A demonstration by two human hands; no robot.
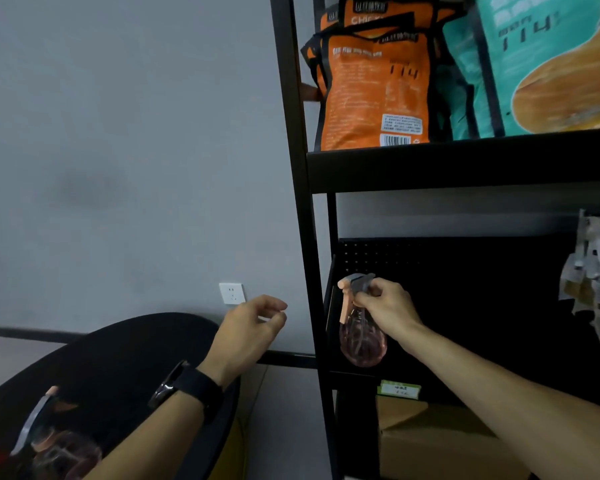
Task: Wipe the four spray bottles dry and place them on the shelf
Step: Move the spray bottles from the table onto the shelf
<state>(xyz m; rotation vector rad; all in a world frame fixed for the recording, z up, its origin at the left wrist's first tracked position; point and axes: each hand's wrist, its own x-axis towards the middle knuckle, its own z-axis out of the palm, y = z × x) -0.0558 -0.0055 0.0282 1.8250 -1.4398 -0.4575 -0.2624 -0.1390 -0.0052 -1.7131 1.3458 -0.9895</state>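
Note:
My right hand (383, 304) grips the grey head of a clear pink spray bottle (361, 344) with a peach trigger, holding it upright at the left end of the black shelf (430, 166), inside the lower compartment. Whether its base touches the shelf board I cannot tell. My left hand (252, 329) hovers left of the shelf post with fingers loosely curled and nothing in it; a black watch is on its wrist. Another pink spray bottle (58, 441) lies on the round black table (125, 344) at the bottom left, partly hidden by my left forearm.
Orange bags (374, 88) and teal bags (548, 64) fill the upper shelf. Small packets (596, 275) hang at the right of the lower compartment. A cardboard box (440, 441) sits below. A wall socket (232, 292) is on the grey wall.

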